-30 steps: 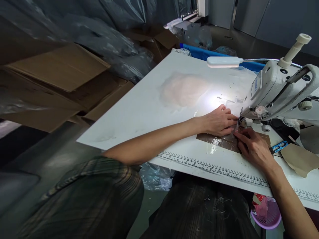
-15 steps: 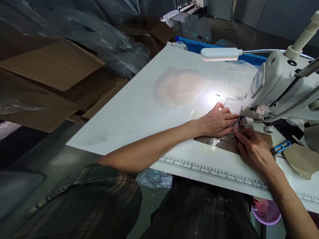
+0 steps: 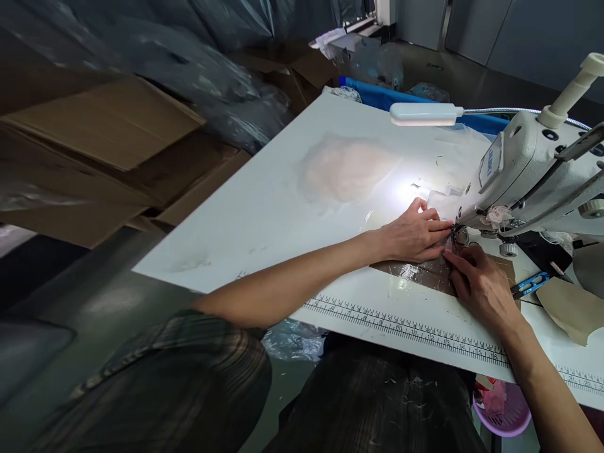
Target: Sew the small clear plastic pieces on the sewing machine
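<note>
A white sewing machine (image 3: 523, 170) stands at the right of the white table, its needle area just beyond my fingertips. My left hand (image 3: 415, 234) lies flat with fingers stretched toward the needle, pressing on a thin, sheer whitish fabric (image 3: 441, 202). Close to the needle, my right hand (image 3: 476, 277) pinches the near edge of that fabric between thumb and forefinger. Beneath both hands lies a brown, shiny taped sheet (image 3: 415, 275). The fabric's edge under the presser foot is mostly hidden by my fingers.
Blue thread snips (image 3: 531, 285) and a tan paper piece (image 3: 570, 308) lie right of my right hand. A white lamp (image 3: 426, 114) hangs over the table. A printed ruler (image 3: 406, 330) runs along the front edge. Below is a purple basket (image 3: 504, 415); cardboard boxes (image 3: 108, 126) stand left.
The whole view has shifted slightly, so the table and machine sit a little lower. Both hands keep nearly the same place and grip at the needle.
</note>
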`<state>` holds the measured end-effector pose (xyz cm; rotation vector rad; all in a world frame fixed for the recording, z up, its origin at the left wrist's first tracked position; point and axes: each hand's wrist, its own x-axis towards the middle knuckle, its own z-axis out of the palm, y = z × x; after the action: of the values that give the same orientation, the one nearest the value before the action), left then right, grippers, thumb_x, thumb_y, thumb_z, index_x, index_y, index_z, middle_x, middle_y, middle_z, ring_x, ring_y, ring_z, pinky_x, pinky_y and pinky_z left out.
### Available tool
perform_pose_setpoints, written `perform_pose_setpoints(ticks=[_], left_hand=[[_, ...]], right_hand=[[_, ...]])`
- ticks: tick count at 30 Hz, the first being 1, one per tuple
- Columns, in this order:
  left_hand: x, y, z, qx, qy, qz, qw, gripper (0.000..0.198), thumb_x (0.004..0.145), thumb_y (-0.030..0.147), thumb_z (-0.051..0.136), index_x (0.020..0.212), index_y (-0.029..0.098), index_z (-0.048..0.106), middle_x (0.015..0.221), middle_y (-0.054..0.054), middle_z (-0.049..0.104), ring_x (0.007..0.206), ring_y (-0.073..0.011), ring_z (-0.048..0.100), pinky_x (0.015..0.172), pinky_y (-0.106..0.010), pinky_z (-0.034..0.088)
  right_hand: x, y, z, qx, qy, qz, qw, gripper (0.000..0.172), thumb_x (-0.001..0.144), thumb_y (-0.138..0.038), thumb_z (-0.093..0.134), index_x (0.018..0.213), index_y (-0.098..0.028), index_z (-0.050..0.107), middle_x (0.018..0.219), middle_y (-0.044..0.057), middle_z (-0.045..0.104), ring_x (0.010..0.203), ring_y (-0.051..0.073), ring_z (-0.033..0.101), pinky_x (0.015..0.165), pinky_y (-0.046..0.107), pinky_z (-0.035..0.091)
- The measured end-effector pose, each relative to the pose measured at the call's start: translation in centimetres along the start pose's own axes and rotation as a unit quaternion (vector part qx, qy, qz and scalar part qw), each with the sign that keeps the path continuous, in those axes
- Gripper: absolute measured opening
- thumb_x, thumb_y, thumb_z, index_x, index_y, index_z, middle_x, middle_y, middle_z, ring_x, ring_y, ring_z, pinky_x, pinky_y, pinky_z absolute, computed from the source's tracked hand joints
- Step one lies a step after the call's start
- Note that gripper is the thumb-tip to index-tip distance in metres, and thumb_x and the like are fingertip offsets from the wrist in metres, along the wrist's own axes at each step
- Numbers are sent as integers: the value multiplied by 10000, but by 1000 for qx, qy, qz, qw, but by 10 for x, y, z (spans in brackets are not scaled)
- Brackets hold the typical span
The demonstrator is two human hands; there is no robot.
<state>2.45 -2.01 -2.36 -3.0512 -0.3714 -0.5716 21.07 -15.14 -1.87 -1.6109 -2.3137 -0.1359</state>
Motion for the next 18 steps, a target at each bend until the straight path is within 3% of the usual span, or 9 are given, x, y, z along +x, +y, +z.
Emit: perform_pose_setpoints(ticks=[11,15,18], left_hand=[[-1,4,4,39,36,-11,999,348,1012,353,397,1145,171,661,1260,-114,659,970,-248,580,857,-431,353],[-3,2,0,17,87,0,996,293,988,295,424,1024,171,686,1099,-96,707,882,-209,598,828,-399,385],[-4,1,-4,-37,87,48,994,249,929,208,453,883,183,697,969,-51,726,794,-169,600,796,-358,406]], right_hand=[[2,1,1,14,25,31,999,342,931,-246,457,1111,-258,747,965,83,637,740,175,631,600,291,520],[3,2,0,10,17,34,999,339,921,-242,469,1113,-264,748,958,73,641,743,170,634,599,279,511],[2,3,1,17,15,40,999,338,916,-241,477,1115,-271,749,956,69,639,760,172,636,611,277,511]])
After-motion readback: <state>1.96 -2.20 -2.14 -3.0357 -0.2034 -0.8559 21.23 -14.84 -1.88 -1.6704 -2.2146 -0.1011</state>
